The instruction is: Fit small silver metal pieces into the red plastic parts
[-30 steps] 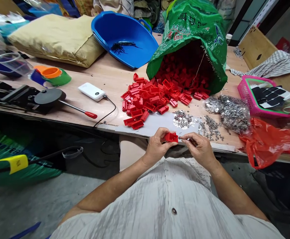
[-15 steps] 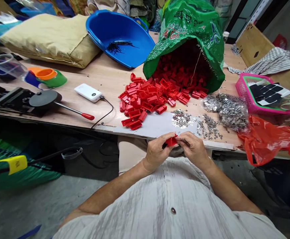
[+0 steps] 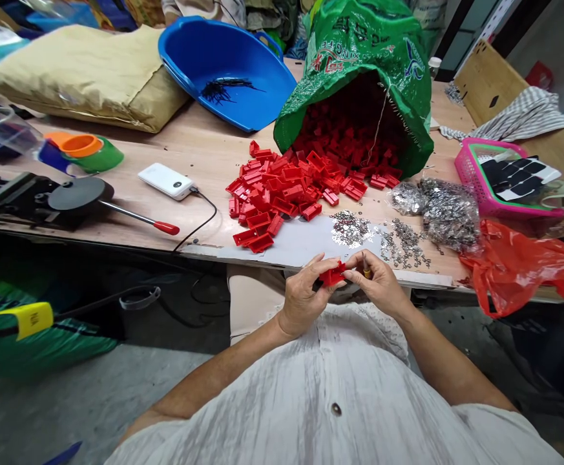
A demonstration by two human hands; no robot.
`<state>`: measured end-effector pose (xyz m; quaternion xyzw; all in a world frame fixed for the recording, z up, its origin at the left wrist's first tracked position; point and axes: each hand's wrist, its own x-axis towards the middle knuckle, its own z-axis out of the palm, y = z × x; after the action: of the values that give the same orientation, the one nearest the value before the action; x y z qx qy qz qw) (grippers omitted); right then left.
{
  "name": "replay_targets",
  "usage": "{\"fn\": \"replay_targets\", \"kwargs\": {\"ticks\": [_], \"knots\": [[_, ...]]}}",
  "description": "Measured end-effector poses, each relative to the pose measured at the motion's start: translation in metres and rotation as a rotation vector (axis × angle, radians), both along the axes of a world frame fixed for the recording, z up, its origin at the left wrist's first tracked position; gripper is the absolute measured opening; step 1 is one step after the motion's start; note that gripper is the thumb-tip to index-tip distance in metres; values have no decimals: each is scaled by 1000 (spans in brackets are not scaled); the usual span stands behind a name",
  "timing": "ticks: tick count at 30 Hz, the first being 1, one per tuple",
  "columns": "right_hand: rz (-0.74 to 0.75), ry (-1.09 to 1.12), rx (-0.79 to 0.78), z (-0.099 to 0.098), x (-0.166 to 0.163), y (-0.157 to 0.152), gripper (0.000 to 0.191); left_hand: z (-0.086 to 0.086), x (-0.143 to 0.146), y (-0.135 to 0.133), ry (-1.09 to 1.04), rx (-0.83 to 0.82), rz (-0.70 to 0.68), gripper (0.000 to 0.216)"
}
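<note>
Red clip [image 3: 333, 276] now sits pinched between our left hand [image 3: 302, 298] and right hand [image 3: 381, 286], fingers clamped on it at lower centre. A second ago the right fingers were just beside it; we judge a small metal piece is being pressed in.

The small red plastic housing [image 3: 333, 276] pinched between the left hand [image 3: 303, 297] and right hand [image 3: 378, 284] looks smooth and faintly glossy; at twelve o'clock the heap of red plastic housings [image 3: 282, 194] shares that sheen; at one o'clock the small silvery metal clips [image 3: 354, 229] glitter; the green woven plastic sack [image 3: 359, 58] is shiny and crinkled; the pale wooden tabletop [image 3: 204, 155] is matt; the white cloth shirt [image 3: 330, 394] is creased.
</note>
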<state>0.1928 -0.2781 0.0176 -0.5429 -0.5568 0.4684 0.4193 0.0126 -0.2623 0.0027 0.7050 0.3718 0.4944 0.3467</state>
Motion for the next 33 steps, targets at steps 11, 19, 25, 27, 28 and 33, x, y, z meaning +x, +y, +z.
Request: {"fn": "replay_targets", "kwargs": {"ticks": [11,19,25,27,28,33], "knots": [[153,265,-185,-27,-7,-3,37,-16,-6,-4,-3,-39,-151,28],[173,416,-269,-29,-5,-13,40,-20,-14,6,-132,-126,-320,32],[318,349,-285,-25,0,-7,43,-23,-19,16,-412,-543,-476,33],[317,169,-205,-23,8,5,36,-25,-18,16,-480,-648,-440,34],[261,19,-138,-22,13,13,30,-25,-18,15,-491,-676,-411,35],[-63,-809,148,-29,30,51,11,-22,-15,11,-430,-695,-240,35]]}}
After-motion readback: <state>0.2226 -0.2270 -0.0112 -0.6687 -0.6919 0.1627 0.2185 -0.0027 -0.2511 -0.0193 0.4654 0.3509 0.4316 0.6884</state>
